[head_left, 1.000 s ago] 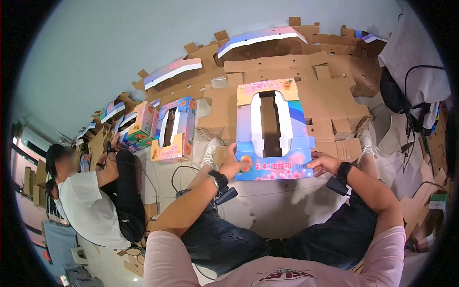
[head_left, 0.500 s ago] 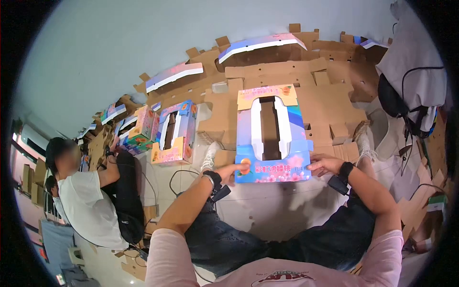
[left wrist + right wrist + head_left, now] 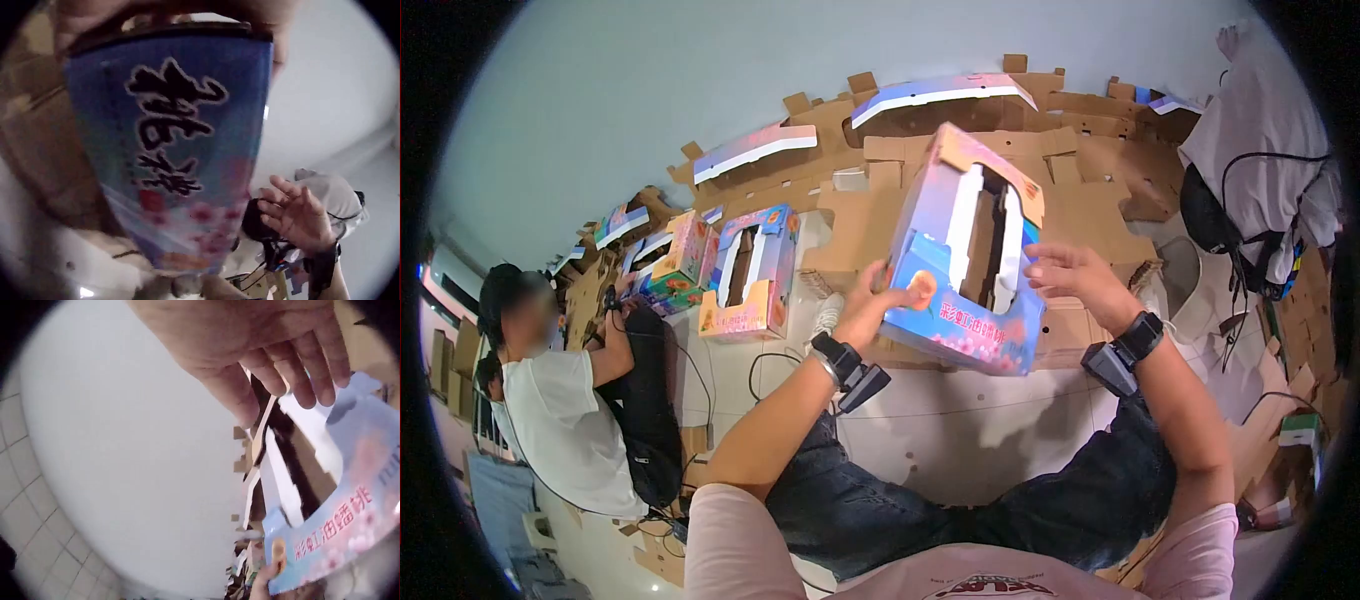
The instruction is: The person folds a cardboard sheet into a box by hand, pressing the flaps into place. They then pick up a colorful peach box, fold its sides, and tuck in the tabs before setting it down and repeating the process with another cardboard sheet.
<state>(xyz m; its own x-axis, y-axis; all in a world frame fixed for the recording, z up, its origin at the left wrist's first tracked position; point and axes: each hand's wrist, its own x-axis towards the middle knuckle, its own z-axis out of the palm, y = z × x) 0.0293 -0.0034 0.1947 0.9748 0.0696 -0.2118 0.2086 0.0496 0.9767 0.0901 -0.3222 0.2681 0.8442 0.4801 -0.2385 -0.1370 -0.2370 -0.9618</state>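
Observation:
A printed carton [image 3: 920, 240] with a long opening in its top is held tilted in the air, its near end toward the lower right. My left hand [image 3: 868, 308] grips its left near corner, thumb on the top panel. In the left wrist view the carton's printed side [image 3: 169, 144] fills the middle, with fingers at its edge. My right hand [image 3: 1085, 285] is at the carton's right side, fingers extended and apart from it in the left wrist view. The right wrist view shows that hand [image 3: 250, 350] above the carton [image 3: 337, 531], holding nothing.
Flattened brown cardboard [image 3: 1100, 215] lies behind the carton. Two more printed cartons [image 3: 750, 270] stand on the left, near a seated person [image 3: 570, 400] in a white shirt. A cloth-draped thing [image 3: 1260, 130] with dark straps and cables is at the right.
The carton has been lifted, turned and tilted, its far end swinging up. My right hand has left the near right corner and moved up beside it; my left hand still holds on.

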